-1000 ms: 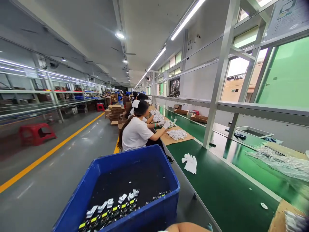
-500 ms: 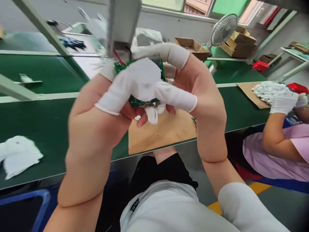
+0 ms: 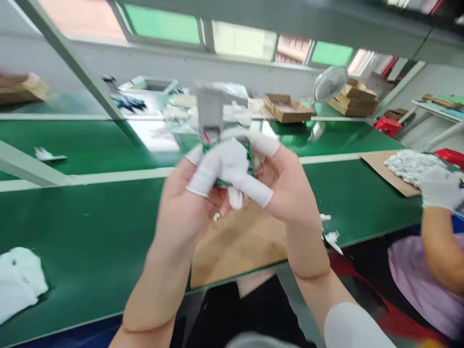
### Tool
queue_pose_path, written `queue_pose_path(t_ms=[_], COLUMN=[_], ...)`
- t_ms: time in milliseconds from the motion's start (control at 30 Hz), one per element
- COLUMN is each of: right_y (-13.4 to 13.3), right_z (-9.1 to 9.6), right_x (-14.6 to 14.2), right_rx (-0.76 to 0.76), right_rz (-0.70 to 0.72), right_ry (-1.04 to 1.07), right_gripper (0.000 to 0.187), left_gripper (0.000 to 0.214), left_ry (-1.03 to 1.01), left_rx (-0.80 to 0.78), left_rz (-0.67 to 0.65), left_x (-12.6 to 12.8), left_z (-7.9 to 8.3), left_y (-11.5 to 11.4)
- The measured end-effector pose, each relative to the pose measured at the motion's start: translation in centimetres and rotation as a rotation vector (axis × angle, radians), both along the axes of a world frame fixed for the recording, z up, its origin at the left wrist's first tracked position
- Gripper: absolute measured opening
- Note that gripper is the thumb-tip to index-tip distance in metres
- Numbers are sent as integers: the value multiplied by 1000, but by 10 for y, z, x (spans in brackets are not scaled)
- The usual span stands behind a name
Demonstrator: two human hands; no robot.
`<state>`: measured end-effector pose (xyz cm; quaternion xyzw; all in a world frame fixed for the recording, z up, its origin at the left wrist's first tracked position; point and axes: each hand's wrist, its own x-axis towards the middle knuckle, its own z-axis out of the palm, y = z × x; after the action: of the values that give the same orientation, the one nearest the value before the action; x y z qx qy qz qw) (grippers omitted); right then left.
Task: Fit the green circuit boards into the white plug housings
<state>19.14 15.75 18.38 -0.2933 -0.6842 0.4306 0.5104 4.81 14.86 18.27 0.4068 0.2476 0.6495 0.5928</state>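
In the head view, the left hand and right hand both pinch a small green board between cot-covered fingertips, so it sits midway between them. It is held above the cardboard on the worktop, and a blurred grey part rises from its far edge.

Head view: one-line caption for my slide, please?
Left hand and right hand, fingertips in white cots, pinch a green circuit board over a cardboard sheet on the green bench.
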Motion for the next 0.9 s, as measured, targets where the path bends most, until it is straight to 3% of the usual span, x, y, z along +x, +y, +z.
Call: queue_pose_path(t_ms=[100, 333, 500, 633, 900], right_y=[9, 22, 23, 19, 9], right_z=[-7, -14, -15, -16, -14], right_x=[0, 17, 18, 19, 6], right_rx=[-52, -157, -224, -210, -158], right_rz=[2, 76, 124, 124, 119], right_ry=[82, 104, 166, 196, 295], right_gripper=[48, 42, 42, 42, 32], left_gripper=[38, 47, 51, 62, 70], left_ry=[71, 155, 212, 276, 233], left_rx=[-15, -86, -38, 74, -30], left_rz=[-87, -89, -58, -174, -81], left_x=[-3, 4, -1, -5, 0], left_z=[-9, -33, -29, -25, -21], left_y=[14, 26, 22, 16, 1])
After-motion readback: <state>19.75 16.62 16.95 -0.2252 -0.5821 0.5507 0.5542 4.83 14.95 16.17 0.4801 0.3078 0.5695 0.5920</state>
